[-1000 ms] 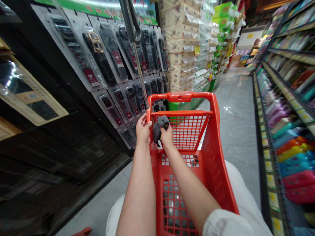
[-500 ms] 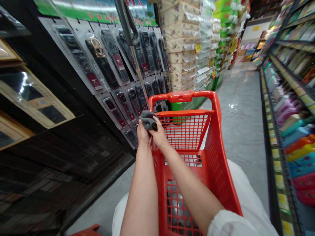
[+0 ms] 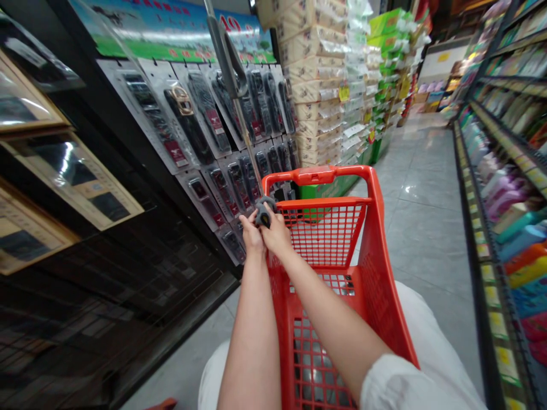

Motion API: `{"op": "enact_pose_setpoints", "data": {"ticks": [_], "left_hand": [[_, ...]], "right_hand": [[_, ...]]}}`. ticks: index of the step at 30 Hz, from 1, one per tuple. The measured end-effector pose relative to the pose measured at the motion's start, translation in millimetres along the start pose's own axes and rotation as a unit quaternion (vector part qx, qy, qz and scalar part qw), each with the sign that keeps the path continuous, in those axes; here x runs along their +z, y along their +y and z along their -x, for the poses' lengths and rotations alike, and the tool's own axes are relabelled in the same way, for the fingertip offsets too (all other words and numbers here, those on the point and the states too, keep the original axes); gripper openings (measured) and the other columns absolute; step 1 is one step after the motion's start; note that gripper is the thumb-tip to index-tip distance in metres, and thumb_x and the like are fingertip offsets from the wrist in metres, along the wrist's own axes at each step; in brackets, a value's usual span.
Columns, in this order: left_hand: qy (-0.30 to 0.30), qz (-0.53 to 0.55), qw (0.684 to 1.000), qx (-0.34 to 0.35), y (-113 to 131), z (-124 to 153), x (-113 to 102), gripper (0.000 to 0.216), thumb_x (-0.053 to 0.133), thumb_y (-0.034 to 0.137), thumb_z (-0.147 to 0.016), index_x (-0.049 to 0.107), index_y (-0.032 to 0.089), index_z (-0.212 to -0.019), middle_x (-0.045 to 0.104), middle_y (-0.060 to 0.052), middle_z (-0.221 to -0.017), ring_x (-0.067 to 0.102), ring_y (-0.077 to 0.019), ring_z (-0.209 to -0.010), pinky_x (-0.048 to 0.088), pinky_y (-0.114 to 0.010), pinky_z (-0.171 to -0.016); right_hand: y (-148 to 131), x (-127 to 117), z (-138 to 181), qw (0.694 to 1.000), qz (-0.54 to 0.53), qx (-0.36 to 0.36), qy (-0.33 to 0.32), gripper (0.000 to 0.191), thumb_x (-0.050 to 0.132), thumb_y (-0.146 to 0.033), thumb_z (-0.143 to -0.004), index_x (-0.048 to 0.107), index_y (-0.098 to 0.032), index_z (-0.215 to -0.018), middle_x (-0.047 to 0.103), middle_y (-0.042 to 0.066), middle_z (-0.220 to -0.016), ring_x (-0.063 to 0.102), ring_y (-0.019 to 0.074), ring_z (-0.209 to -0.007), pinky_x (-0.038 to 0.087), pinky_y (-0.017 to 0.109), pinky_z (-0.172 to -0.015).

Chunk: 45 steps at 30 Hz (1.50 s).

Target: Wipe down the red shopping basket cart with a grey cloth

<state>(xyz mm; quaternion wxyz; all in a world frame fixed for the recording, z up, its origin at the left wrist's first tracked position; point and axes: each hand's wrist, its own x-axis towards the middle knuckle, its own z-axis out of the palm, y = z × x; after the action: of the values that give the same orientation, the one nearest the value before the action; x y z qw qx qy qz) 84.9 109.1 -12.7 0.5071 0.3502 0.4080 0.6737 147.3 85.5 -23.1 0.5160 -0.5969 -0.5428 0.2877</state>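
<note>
A bunched grey cloth [image 3: 265,209] with a small dark and yellowish patch is at the left rim of the red shopping cart [image 3: 380,228]. My right hand [image 3: 277,234] is closed on it, a finger lying over the top. Close against its left side is my left hand [image 3: 253,232], fingers stretched and apart; whether they touch the cloth is hard to tell. A thin metal pole [image 3: 251,151] with a grey grip [image 3: 228,60] slants down behind the cloth. Whether cloth and pole are joined is hidden.
Packaged belts [image 3: 188,119] hang on the left wall beside framed boxes [image 3: 77,171]. Stacked beige packs [image 3: 318,85] stand beyond the cart. A shelf of colourful bottles [image 3: 508,199] runs along the right, past a grey tiled aisle [image 3: 423,205].
My left hand's fingers have loosened and spread from the grey cloth, which looks more bunched. My right hand still holds it. The view has tilted up slightly, so the surroundings sit lower.
</note>
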Motion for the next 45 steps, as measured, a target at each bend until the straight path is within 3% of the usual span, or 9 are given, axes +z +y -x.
{"op": "enact_pose_setpoints", "data": {"ticks": [3, 8, 13, 17, 26, 32, 37, 40, 45], "left_hand": [[0.05, 0.0, 0.998, -0.034, 2, 0, 2, 0.067, 0.017, 0.05, -0.101, 0.071, 0.012, -0.115, 0.075, -0.011, -0.105, 0.071, -0.0178, -0.097, 0.052, -0.028, -0.09], [0.022, 0.012, 1.0, -0.01, 3, 0, 2, 0.079, 0.011, 0.056, -0.099, 0.073, 0.009, -0.11, 0.076, -0.013, -0.094, 0.071, -0.0177, -0.087, 0.053, -0.027, -0.083], [0.033, 0.022, 0.998, -0.055, 1, -1, 3, 0.079, 0.007, 0.056, -0.099, 0.069, 0.011, -0.118, 0.074, -0.014, -0.106, 0.071, -0.0168, -0.093, 0.052, -0.024, -0.083], [-0.026, 0.013, 0.995, -0.1, 4, 0, 1, 0.077, 0.007, 0.058, -0.098, 0.061, 0.013, -0.13, 0.07, -0.014, -0.119, 0.068, -0.0195, -0.104, 0.052, -0.028, -0.088], [-0.154, 0.003, 0.983, -0.099, 10, -3, -23, 0.082, 0.005, 0.068, -0.092, 0.064, 0.022, -0.126, 0.061, -0.012, -0.135, 0.059, -0.023, -0.122, 0.049, -0.039, -0.097], [-0.162, 0.003, 0.983, -0.087, 11, -4, -23, 0.081, 0.005, 0.061, -0.096, 0.068, 0.016, -0.118, 0.063, -0.015, -0.132, 0.059, -0.0193, -0.122, 0.042, -0.034, -0.106], [-0.161, -0.016, 0.983, -0.092, 7, 1, -25, 0.073, 0.01, 0.061, -0.097, 0.064, 0.02, -0.125, 0.061, -0.011, -0.136, 0.055, -0.0203, -0.127, 0.043, -0.038, -0.106], [-0.14, -0.034, 0.986, -0.083, 9, 10, -23, 0.066, 0.015, 0.057, -0.099, 0.06, 0.021, -0.131, 0.054, -0.01, -0.144, 0.052, -0.0198, -0.131, 0.041, -0.037, -0.108], [-0.115, -0.068, 0.99, -0.045, 11, 30, -19, 0.059, 0.022, 0.051, -0.101, 0.059, 0.018, -0.133, 0.048, -0.01, -0.148, 0.049, -0.0187, -0.134, 0.038, -0.031, -0.111]], "right_hand": [[-9, -23, -3, 0.994, 0.085, -0.059, -0.044, 0.052, 0.053, -0.029, -0.087, 0.05, -0.035, -0.138, 0.062, 0.005, -0.121, 0.064, 0.025, -0.107, 0.049, 0.038, -0.095], [-6, -45, 25, 0.966, 0.158, -0.165, -0.119, 0.036, 0.054, -0.019, -0.082, 0.07, -0.027, -0.113, 0.072, 0.004, -0.106, 0.066, 0.0231, -0.101, 0.05, 0.032, -0.089], [-14, -51, 0, 0.965, 0.205, -0.138, -0.092, 0.031, 0.054, -0.023, -0.084, 0.071, -0.027, -0.109, 0.072, 0.004, -0.11, 0.066, 0.0244, -0.102, 0.05, 0.033, -0.085], [-19, -54, -22, 0.967, 0.194, -0.146, -0.071, 0.032, 0.054, -0.021, -0.083, 0.07, -0.023, -0.11, 0.072, 0.006, -0.111, 0.066, 0.0241, -0.103, 0.049, 0.032, -0.086], [5, -71, 78, 0.928, 0.184, -0.217, -0.241, 0.018, 0.061, -0.02, -0.076, 0.074, -0.026, -0.087, 0.075, 0.0, -0.086, 0.067, 0.0191, -0.079, 0.045, 0.025, -0.068], [-7, -66, 49, 0.958, 0.179, -0.16, -0.157, 0.027, 0.059, -0.02, -0.079, 0.074, -0.029, -0.1, 0.074, 0.001, -0.096, 0.067, 0.0215, -0.089, 0.048, 0.028, -0.076], [13, -59, 100, 0.942, 0.085, -0.227, -0.231, 0.047, 0.061, -0.013, -0.073, 0.07, -0.032, -0.115, 0.069, 0.0, -0.112, 0.065, 0.0187, -0.099, 0.049, 0.027, -0.087], [32, -56, 111, 0.949, 0.013, -0.201, -0.244, 0.042, 0.061, -0.014, -0.074, 0.072, -0.03, -0.111, 0.071, -0.001, -0.103, 0.066, 0.0185, -0.096, 0.05, 0.029, -0.087], [40, -40, 45, 0.984, -0.152, -0.064, -0.059, 0.022, 0.059, -0.019, -0.077, 0.073, -0.02, -0.094, 0.074, 0.0, -0.091, 0.068, 0.0208, -0.089, 0.051, 0.037, -0.089]]}}
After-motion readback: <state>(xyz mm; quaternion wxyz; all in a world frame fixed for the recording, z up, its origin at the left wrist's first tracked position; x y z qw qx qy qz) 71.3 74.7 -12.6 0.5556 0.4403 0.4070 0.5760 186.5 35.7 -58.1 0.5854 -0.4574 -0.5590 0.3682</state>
